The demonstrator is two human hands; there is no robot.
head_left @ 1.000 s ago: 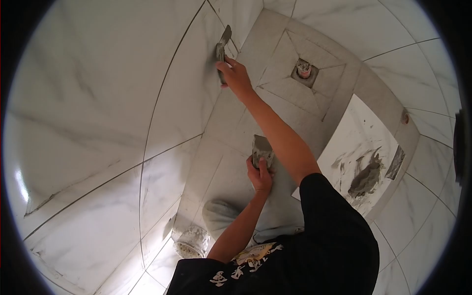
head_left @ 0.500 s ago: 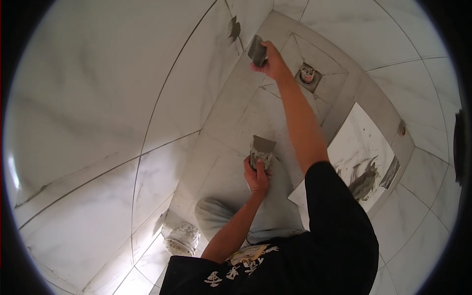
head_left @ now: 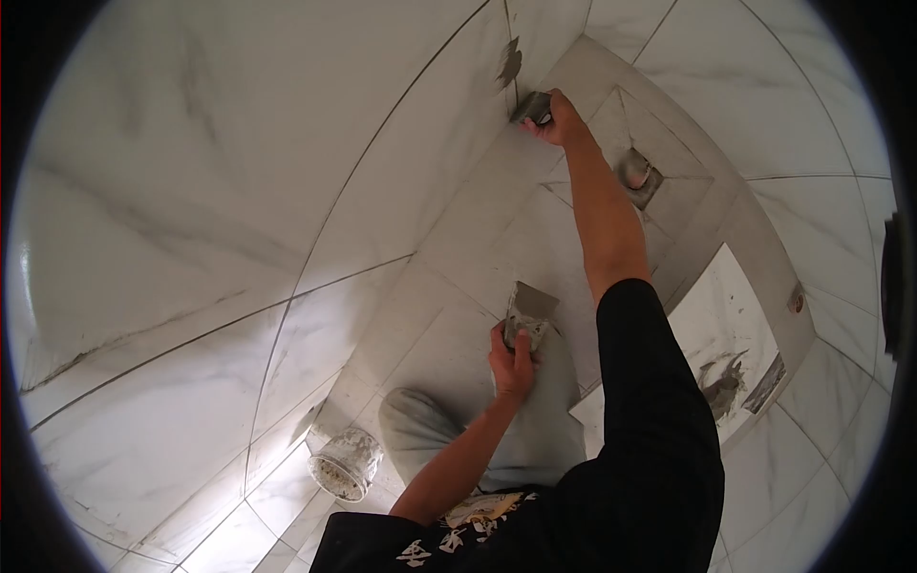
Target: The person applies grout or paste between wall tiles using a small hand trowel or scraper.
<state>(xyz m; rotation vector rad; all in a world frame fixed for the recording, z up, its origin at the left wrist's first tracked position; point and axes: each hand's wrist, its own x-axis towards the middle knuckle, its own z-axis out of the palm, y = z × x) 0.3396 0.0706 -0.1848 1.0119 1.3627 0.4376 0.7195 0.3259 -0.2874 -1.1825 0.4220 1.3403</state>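
Observation:
My right hand [head_left: 562, 120] reaches out at the top with its fingers closed round a small grey scraper [head_left: 531, 107]. The scraper's blade is at the foot of the marble-patterned wall [head_left: 439, 124], by a vertical tile joint. Just above it, a dark smear of grey grout [head_left: 510, 62] marks the wall. My left hand [head_left: 514, 366] is closed on a wide-bladed putty knife [head_left: 531, 307] in front of my knee, its blade coated in grey paste. The putty knife's handle is mostly hidden by my fingers.
A drain pipe opening [head_left: 638, 176] sits in the tiled floor right of my right arm. A white tile board [head_left: 731, 296] with smeared grey paste lies on the right. A paste-crusted bucket [head_left: 346, 463] stands at lower left, near my bent knee [head_left: 420, 430].
My right hand has brought its scraper to the wall joint and turned the blade. The left hand still holds the putty knife. The view has shifted, and the bucket shows more.

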